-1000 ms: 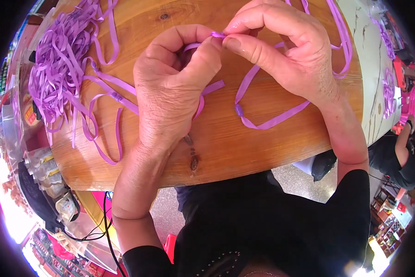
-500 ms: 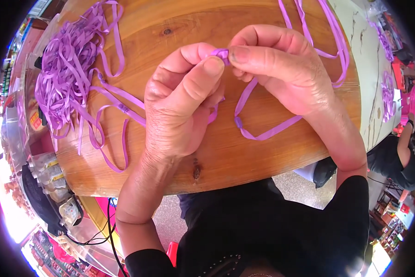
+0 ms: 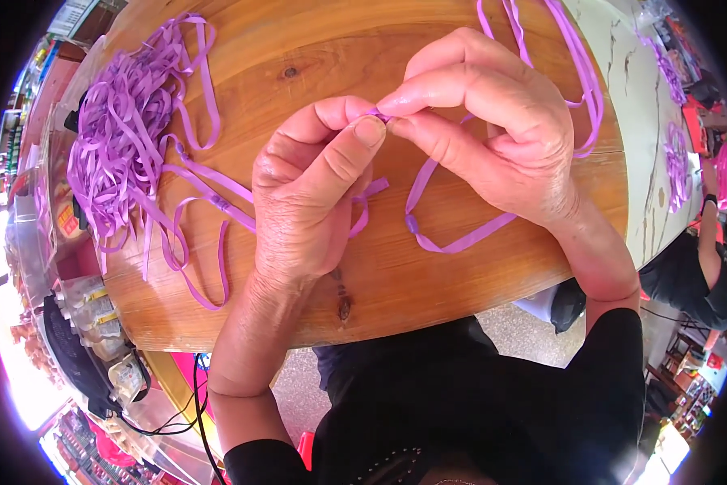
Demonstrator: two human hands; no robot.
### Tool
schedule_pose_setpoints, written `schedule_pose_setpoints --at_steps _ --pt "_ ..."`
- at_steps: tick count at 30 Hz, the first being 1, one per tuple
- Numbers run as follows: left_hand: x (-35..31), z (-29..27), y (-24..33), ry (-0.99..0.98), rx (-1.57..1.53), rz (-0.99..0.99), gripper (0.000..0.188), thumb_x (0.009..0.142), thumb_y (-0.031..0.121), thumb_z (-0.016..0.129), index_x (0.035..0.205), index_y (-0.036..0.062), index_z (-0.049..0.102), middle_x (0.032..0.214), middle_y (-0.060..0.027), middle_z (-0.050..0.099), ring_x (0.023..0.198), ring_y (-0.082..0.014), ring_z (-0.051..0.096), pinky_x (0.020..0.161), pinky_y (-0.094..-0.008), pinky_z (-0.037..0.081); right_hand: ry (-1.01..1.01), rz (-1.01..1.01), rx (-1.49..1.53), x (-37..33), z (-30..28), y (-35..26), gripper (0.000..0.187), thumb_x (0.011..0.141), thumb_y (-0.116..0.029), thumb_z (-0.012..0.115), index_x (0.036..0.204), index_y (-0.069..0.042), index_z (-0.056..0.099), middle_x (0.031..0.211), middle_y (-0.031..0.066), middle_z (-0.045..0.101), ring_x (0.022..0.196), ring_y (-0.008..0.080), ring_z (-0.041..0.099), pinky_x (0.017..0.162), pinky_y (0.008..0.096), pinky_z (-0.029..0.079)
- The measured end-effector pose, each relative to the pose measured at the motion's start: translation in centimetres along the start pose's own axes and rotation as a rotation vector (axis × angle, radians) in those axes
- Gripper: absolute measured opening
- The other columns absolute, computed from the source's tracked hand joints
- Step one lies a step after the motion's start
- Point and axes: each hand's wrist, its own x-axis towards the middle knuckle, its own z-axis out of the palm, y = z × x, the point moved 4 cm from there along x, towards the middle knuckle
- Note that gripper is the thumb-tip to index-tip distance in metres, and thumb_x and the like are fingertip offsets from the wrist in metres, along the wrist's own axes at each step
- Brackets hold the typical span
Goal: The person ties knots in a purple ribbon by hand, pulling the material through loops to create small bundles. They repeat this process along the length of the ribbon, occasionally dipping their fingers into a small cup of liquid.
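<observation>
My left hand pinches a purple ribbon between thumb and forefinger, above the middle of the wooden table. At the same spot my right hand grips the ribbon with thumb and forefinger tips; a small bit of purple shows between the two hands. Part of the ribbon hangs in a loop under my right hand, with a darker purple band on it. A loose end sticks out beside my left palm. Most of the gripped part is hidden by my fingers.
A tangled heap of purple ribbons lies at the table's left, strands trailing toward my left hand. More ribbon strands lie at the far right of the wooden table. Beyond a white marbled surface, another person's arm shows.
My right hand has turned, its forefinger now lying over the pinch point with the thumb below. My left hand has dropped slightly. A loose ribbon end now shows beside my left palm.
</observation>
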Motion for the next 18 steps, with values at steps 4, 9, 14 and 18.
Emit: schedule_pose_setpoints --at_steps 4,9,14,18 --pt "0.0 0.0 -0.1 0.041 0.027 0.000 0.011 0.086 0.004 0.060 0.098 0.0022 0.060 0.075 0.0044 0.055 0.056 -0.0018 0.035 0.049 -0.0172 0.027 -0.023 0.006 0.100 -0.3 0.1 0.6 0.018 0.074 0.009 0.067 0.090 0.000 0.063 0.086 0.0076 0.059 0.080 0.0134 0.057 0.067 0.0221 0.045" --pt "0.0 0.1 -0.4 -0.042 -0.113 -0.072 0.010 0.087 0.006 0.059 0.097 0.0027 0.060 0.067 0.0064 0.048 0.053 -0.0031 0.031 0.049 -0.0192 0.024 -0.042 0.203 0.355 -0.5 0.6 1.5 0.018 0.078 0.009 0.063 0.094 0.003 0.060 0.089 0.0088 0.059 0.085 0.0137 0.057 0.071 0.0216 0.046" --pt "0.0 0.0 -0.3 -0.059 -0.135 -0.080 0.010 0.088 0.006 0.058 0.096 0.0026 0.060 0.066 0.0065 0.046 0.053 -0.0036 0.030 0.049 -0.0201 0.024 0.016 0.143 0.276 -0.5 0.8 1.1 0.020 0.076 0.010 0.065 0.095 0.004 0.060 0.090 0.0092 0.060 0.084 0.0154 0.058 0.071 0.0225 0.047" --pt "0.0 0.1 -0.3 -0.053 -0.143 -0.076 0.010 0.087 0.006 0.058 0.096 0.0023 0.060 0.066 0.0061 0.047 0.053 -0.0038 0.031 0.049 -0.0203 0.024 0.000 0.059 0.216 -0.4 0.5 1.0 0.023 0.073 0.010 0.067 0.094 0.003 0.062 0.089 0.0094 0.060 0.081 0.0159 0.059 0.068 0.0232 0.048"
